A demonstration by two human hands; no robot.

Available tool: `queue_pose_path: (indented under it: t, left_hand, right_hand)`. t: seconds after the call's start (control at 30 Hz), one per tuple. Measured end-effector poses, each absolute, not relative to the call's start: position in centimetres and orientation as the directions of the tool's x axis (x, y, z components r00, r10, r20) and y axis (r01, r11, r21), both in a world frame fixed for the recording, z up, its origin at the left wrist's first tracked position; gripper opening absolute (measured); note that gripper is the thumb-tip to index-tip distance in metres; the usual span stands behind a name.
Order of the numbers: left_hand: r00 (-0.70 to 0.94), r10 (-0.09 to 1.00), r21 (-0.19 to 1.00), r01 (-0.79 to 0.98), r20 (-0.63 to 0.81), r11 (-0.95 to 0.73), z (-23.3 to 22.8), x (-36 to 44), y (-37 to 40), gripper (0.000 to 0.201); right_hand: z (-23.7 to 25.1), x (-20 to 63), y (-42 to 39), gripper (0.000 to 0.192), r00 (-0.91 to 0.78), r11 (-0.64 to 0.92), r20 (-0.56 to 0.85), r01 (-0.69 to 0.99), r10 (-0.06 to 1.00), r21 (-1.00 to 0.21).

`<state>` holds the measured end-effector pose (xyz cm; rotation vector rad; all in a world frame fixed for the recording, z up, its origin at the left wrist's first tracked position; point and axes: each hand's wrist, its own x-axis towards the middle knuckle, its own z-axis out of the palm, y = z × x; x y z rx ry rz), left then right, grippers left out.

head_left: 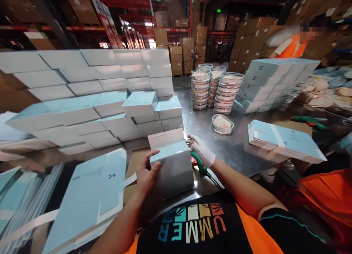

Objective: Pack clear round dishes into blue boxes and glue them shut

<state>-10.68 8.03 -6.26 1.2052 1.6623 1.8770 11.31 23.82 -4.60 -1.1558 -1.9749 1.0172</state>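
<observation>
Two hands on one open box (172, 166), four stacks of round containers (213, 87), one loose container (222, 124)

The box (172, 166) in hand is pale blue with a white inner flap, as are the stacked boxes (90, 92). The right hand (202, 151) wears a white glove beside a green tool (199, 164). The table (233, 144) is grey steel; vests are orange.

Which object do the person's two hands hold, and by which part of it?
A pale blue box: left hand on its left edge, gloved right hand at its top right corner.
</observation>
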Motion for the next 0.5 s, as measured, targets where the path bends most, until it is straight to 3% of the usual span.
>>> queue_pose_path:
  t: [0.2, 0.37, 0.5]
  left_hand:
    - [-0.465, 0.772, 0.890, 0.355, 0.433, -0.285, -7.7, -11.5, 8.5, 0.071]
    - [-0.510, 0.661, 0.835, 0.309, 0.550, -0.456, -8.0, -11.9, 8.7, 0.067]
    - [-0.326, 0.679, 0.753, 0.311, 0.658, -0.580, -7.3, -12.9, 8.9, 0.043]
  right_hand:
    - [-3.4, 8.2, 21.4, 0.050, -0.597, 0.286, 0.199, 0.053, 0.777, -0.957]
    - [-4.1, 9.9, 21.7, 0.072, -0.676, 0.441, 0.357, -0.053, 0.644, -0.896]
    - [-5.0, 11.2, 22.2, 0.053, -0.714, 0.553, 0.456, -0.116, 0.531, -0.825]
